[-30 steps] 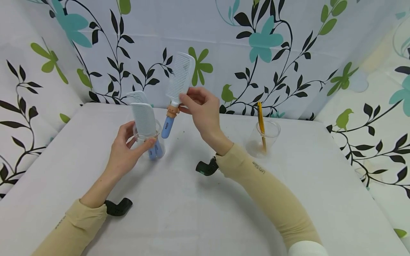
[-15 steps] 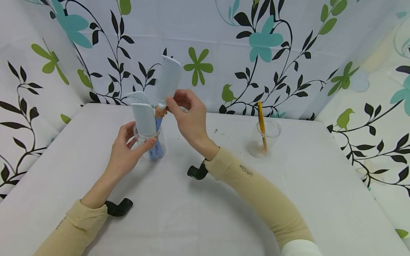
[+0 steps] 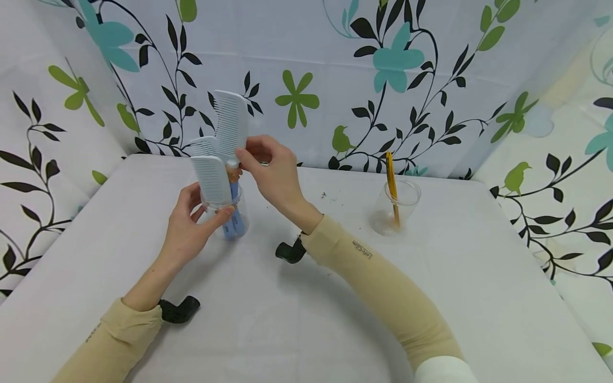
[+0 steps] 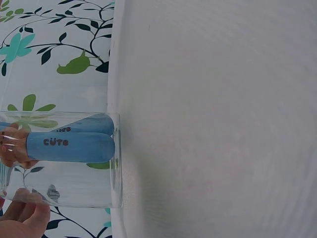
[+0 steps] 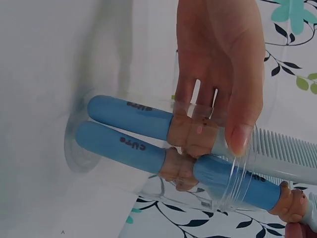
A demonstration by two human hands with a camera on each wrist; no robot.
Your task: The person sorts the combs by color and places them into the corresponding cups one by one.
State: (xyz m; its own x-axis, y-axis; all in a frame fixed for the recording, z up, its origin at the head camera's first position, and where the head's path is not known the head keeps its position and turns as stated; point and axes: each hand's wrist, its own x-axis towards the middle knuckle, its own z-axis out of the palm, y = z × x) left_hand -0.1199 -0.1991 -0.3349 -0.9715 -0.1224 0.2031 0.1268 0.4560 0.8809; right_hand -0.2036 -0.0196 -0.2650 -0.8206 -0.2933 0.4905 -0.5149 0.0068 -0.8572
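Note:
My left hand grips a clear cup upright at the left of the table, thumb across its near side. Two white combs with blue handles and brown bear-shaped necks stand inside it, teeth ends above the rim. Over the cup, my right hand pinches a third such comb near its bear neck. In the right wrist view this comb's blue handle reaches through the cup's mouth, its end close to another comb's bear neck.
On the right of the white table stands another clear cup holding thin yellow sticks. Small dark specks lie behind the right hand. A patterned cloth hangs along the back and sides.
My right hand has moved left and brought the third comb from beside the cup to above it, lowering its handle into the mouth. The left hand and its cup have stayed put.

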